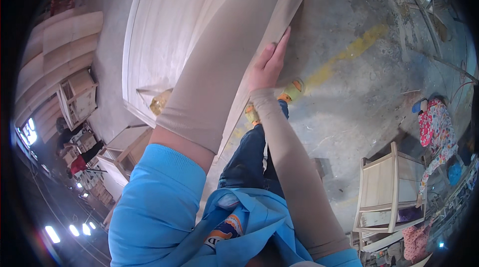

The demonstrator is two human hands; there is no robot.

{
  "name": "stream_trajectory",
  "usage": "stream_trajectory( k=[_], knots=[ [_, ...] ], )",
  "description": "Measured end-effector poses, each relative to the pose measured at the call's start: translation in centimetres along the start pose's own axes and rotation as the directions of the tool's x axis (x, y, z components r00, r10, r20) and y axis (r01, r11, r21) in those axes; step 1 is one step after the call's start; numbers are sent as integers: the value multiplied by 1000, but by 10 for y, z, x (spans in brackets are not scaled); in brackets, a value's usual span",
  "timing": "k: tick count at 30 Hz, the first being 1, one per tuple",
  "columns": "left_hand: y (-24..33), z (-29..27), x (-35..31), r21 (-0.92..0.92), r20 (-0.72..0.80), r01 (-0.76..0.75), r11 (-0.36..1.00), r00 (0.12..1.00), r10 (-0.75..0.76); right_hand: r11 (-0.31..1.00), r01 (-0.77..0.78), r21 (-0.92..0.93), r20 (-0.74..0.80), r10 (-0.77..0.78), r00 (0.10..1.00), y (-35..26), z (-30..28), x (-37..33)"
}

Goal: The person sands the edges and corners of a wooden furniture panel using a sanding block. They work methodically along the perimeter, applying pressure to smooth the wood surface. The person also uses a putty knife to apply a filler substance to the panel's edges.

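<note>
A large pale wooden panel spreads across the upper left and middle, with a long edge running down toward me. My left arm, in a beige sleeve, reaches over it to the top border, where the hand is cut off. Against the panel's right-hand edge lies my right hand, its fingers stretched along the wood and the thumb apart. Whether some fingers bend underneath is hidden. A crumpled yellowish thing, too unclear to name, sits at the panel's near left corner, partly behind my left arm.
My feet in yellow-green shoes stand on the concrete floor, crossed by a yellow stripe. At right is a wooden furniture frame near a person in flowered clothes. More wooden frames and people are at left.
</note>
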State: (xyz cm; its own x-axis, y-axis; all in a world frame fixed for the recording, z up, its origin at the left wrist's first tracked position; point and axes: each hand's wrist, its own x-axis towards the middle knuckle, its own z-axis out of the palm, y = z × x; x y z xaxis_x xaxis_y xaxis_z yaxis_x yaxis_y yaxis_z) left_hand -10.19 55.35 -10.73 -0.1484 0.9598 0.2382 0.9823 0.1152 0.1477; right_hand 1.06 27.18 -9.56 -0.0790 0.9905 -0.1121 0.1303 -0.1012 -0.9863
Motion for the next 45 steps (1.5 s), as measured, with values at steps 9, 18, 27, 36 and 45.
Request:
stream_trajectory(
  k=[9, 18, 27, 36, 45],
  knots=[
    [1, -92, -229, 20, 95, -22, 1000, 995, 20, 996, 90, 25, -46, -89, 995, 16, 4, 1],
    [0, -176, -469, -36, 193, 82, 996, 979, -74, 956, 177, -235, -108, -207, 972, 45, 1, 13],
    [-4, -215, -586, -102, 197, 155, 983, 971, -133, 937, 156, -312, -108, -198, 974, 49, 2, 17],
    [-3, -212, -585, -112, 207, 158, 981, 969, -133, 871, 139, -472, -128, -223, 966, 50, -2, 31],
    [-12, -247, -624, -102, 380, 182, 978, 916, -131, 799, 79, -596, -179, -229, 957, 42, 2, 26]
  ],
)
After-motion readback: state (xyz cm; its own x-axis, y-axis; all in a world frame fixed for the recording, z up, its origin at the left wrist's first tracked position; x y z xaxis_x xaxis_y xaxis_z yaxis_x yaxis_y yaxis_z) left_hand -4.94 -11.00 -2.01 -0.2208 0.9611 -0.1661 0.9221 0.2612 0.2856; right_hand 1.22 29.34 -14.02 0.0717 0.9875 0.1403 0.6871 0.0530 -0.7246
